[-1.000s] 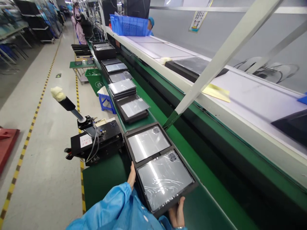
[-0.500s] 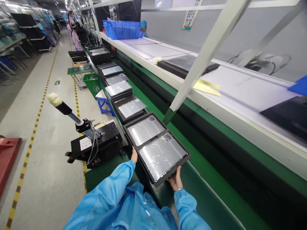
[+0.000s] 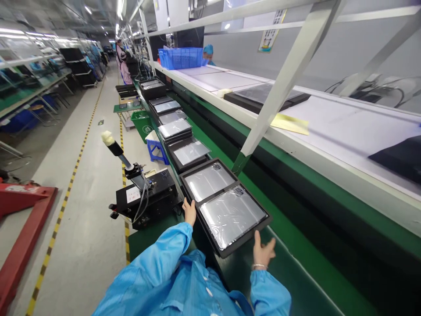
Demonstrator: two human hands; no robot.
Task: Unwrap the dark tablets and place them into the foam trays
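A black tray (image 3: 197, 210) with two film-wrapped silver tablet backs lies on the green conveyor belt (image 3: 296, 272) in front of me. My left hand (image 3: 190, 211) rests against the tray's left edge, its fingers partly hidden. Just off the tray's near right corner, my right hand (image 3: 263, 251) is open with fingers spread and holds nothing. Both arms wear blue sleeves.
More black trays (image 3: 189, 151) with silver parts line the belt ahead. A black press fixture (image 3: 146, 199) with a foam-tipped lever (image 3: 108, 139) stands to the left. A white upper shelf (image 3: 329, 127) carries trays, a yellow sheet and a blue crate (image 3: 180, 58). Other people work far down the line.
The tray has gone forward onto the belt. My right hand has let go of its near edge and opened. The view has swung up and to the left.
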